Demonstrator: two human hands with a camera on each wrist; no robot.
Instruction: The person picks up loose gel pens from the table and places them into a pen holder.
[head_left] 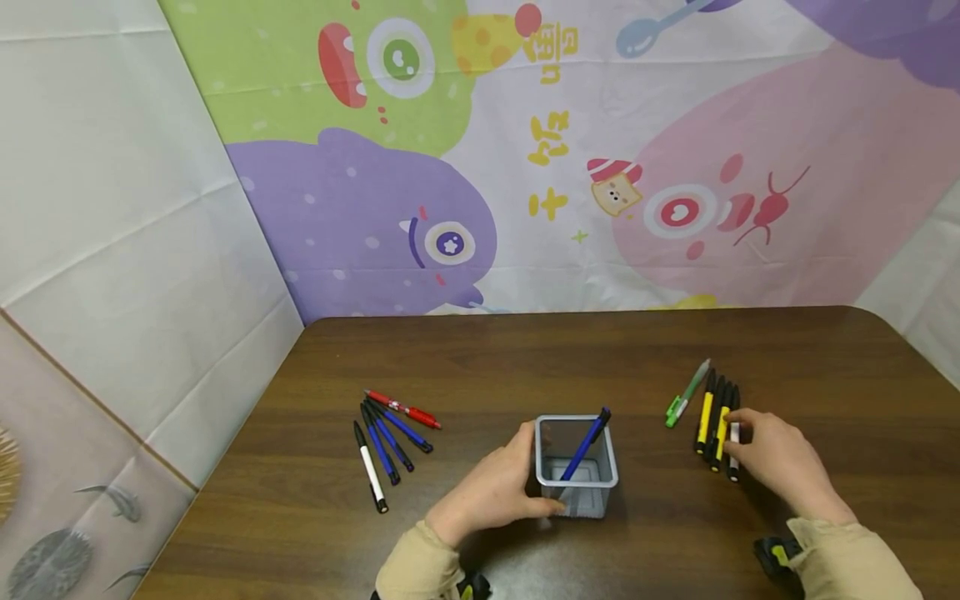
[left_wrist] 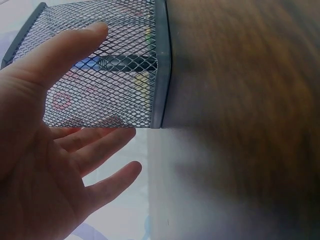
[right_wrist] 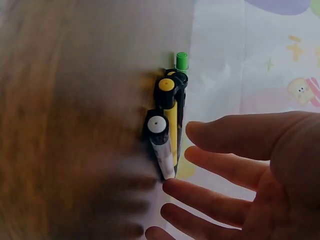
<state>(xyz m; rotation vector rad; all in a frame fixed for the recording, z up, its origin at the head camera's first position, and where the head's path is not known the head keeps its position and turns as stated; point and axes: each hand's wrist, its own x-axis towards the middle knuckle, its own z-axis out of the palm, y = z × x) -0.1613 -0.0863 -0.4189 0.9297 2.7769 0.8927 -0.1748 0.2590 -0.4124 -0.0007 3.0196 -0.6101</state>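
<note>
gripping the mesh cup (head_left: pixel 588 502), left hand (head_left: pixel 495 490) half-curled; right hand (head_left: pixel 782 458) spread, empty, beside the white pen (right_wrist: pixel 162 154), likely light, stiff: pinch mid-barrel.

Metal mesh holder (left_wrist: pixel 120 100); smooth plastic pens (head_left: pixel 705 421); glossy wood-grain table (head_left: pixel 495 358).

Holder (head_left: pixel 588 502): on table (head_left: pixel 480 358), left hand (head_left: pixel 491 485) around its left side
Pen (head_left: pixel 584 450): in holder, leaning right
Left pens (head_left: pixel 391 439): on table, left of holder
Right pens (head_left: pixel 723 423): on table, right of holder
Right hand (head_left: pixel 782 460): at right pens' right side
Backdrop (head_left: pixel 525 258): behind table
</note>
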